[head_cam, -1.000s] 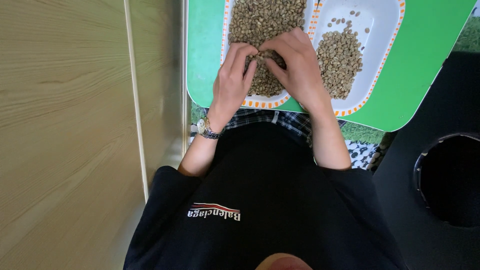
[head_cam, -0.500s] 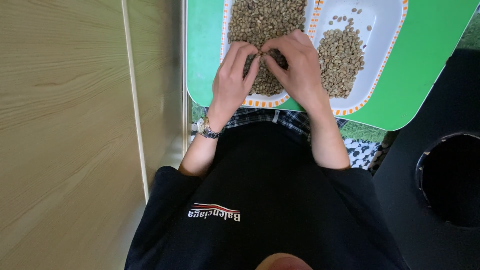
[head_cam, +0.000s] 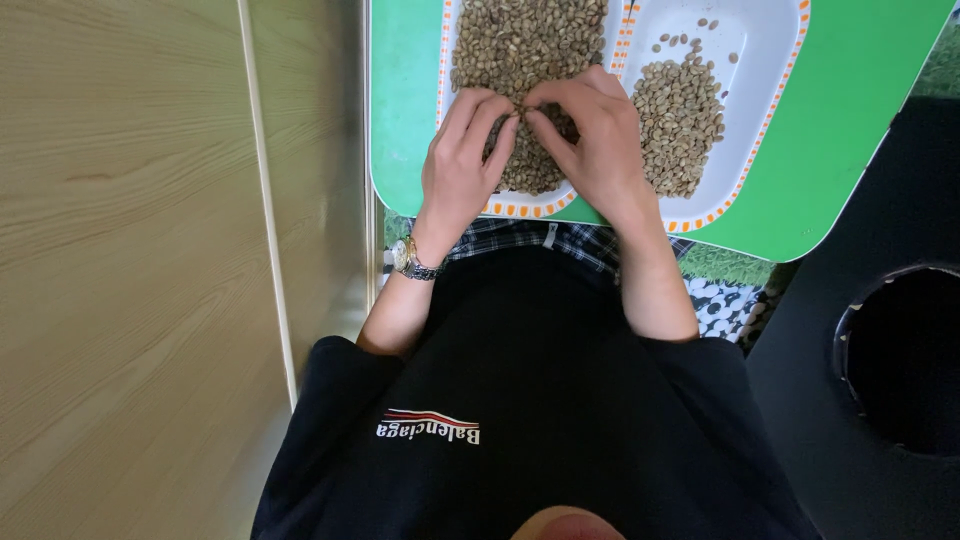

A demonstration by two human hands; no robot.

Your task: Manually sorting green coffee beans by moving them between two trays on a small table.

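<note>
Here both sets of fingertips meet, pinched together over the bean pile (head_cam: 525,60) in the left white tray (head_cam: 447,120), near its front edge; what they pinch, cannot tell. Left hand (head_cam: 462,165) and right hand (head_cam: 590,135) equally close. Sorted beans (head_cam: 680,115) lie rightward, in the neighbouring tray (head_cam: 770,60) on the green board (head_cam: 850,130).

No packages, signs, screens – only white-and-red printed logo (head_cam: 428,428) on black shirt chest.

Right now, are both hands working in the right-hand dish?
No, the left hand and right hand rest in the left dish of beans.
</note>
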